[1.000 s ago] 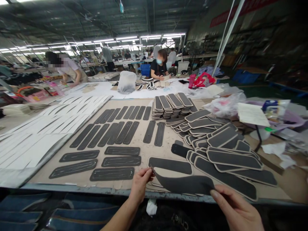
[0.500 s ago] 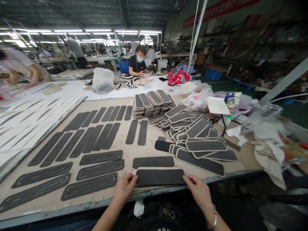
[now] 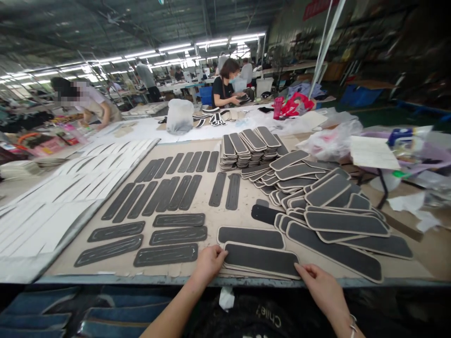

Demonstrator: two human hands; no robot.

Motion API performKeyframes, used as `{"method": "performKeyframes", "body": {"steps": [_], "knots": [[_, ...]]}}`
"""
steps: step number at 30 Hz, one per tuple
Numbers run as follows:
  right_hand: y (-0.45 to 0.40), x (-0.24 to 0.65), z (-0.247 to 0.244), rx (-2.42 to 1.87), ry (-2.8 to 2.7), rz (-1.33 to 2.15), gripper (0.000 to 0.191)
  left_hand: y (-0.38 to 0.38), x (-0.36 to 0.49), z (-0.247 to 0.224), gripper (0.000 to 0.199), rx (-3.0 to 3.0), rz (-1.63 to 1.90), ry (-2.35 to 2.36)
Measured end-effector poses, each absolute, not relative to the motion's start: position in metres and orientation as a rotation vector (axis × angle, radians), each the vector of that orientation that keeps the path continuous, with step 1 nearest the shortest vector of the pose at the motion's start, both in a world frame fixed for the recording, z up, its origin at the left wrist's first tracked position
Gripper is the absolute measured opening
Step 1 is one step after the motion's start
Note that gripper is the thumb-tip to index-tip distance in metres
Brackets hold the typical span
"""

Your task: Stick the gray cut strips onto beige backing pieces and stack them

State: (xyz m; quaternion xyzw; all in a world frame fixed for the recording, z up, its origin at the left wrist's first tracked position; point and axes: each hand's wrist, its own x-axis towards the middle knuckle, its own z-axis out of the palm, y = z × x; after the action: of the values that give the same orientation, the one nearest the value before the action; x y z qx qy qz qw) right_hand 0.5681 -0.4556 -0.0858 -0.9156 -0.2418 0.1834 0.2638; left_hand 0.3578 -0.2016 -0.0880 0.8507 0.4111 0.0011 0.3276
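Note:
At the table's front edge a long dark grey panel with rounded corners and a beige border (image 3: 260, 259) lies on top of similar pieces. My left hand (image 3: 210, 264) pinches its left end between thumb and finger. The right end is pinched by my right hand (image 3: 321, 285), which wears a bracelet at the wrist. Just behind lies another beige-bordered panel (image 3: 251, 237). To the left, several plain dark grey strips (image 3: 166, 255) with shiny streaks on top are spread in rows. A loose heap of bordered panels (image 3: 347, 221) lies to the right.
Neat stacks of bordered panels (image 3: 243, 149) stand at the table's back. White slit sheets (image 3: 70, 188) cover the left side. Plastic bags (image 3: 331, 138) and a paper pad (image 3: 374, 152) sit at the right. Across the table, a person in black (image 3: 225, 89) handles pieces; another bends at the left.
The view has swung left, so the table appears shifted to the right. Both hands stay on the ends of the panel, which looks slightly tilted now.

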Motion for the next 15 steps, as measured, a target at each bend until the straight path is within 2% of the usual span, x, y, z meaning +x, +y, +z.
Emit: {"method": "performKeyframes", "body": {"steps": [7, 15], "knots": [[-0.4538, 0.5694, -0.0882, -2.55, -0.615, 0.606, 0.041, -0.201, 0.3603, -0.0858, 0.028, 2.27, -0.105, 1.121], [-0.45, 0.5674, -0.0847, -2.541, -0.625, 0.519, 0.035, -0.2013, 0.3638, -0.0868, 0.032, 2.385, -0.186, 1.113]]}}
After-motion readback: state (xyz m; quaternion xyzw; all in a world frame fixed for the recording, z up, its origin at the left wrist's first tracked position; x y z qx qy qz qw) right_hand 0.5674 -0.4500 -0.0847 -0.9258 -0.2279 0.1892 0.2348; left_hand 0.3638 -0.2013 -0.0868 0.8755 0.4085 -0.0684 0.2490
